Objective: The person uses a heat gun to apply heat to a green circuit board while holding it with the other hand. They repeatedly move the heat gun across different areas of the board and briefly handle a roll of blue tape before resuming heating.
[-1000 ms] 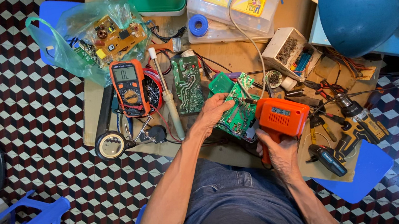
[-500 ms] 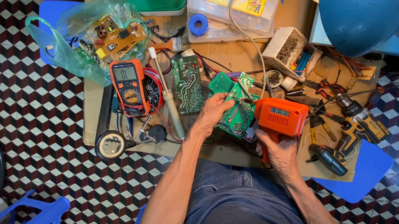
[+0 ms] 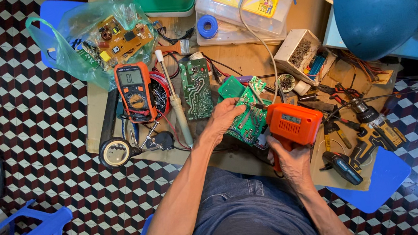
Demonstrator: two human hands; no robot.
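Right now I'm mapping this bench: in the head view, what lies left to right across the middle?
Magnifier → multimeter → left hand → green circuit board → orange soldering gun → cordless drill.

left hand (image 3: 225, 116) steadying green circuit board (image 3: 249, 121), right hand (image 3: 288, 157) gripping orange soldering gun (image 3: 293, 123)

Wooden board (image 3: 244, 58) carries multimeter (image 3: 134, 92), circuit board (image 3: 196, 89), cordless drill (image 3: 375, 127).

Bright, even light, soft shadows only. Mild glare on the glossy blue dome-shaped lamp shade (image 3: 390, 5) at upper right and the crinkled clear-green plastic bag (image 3: 80, 43) at upper left. Focus sharp centre; slight wide-angle stretch at edges.
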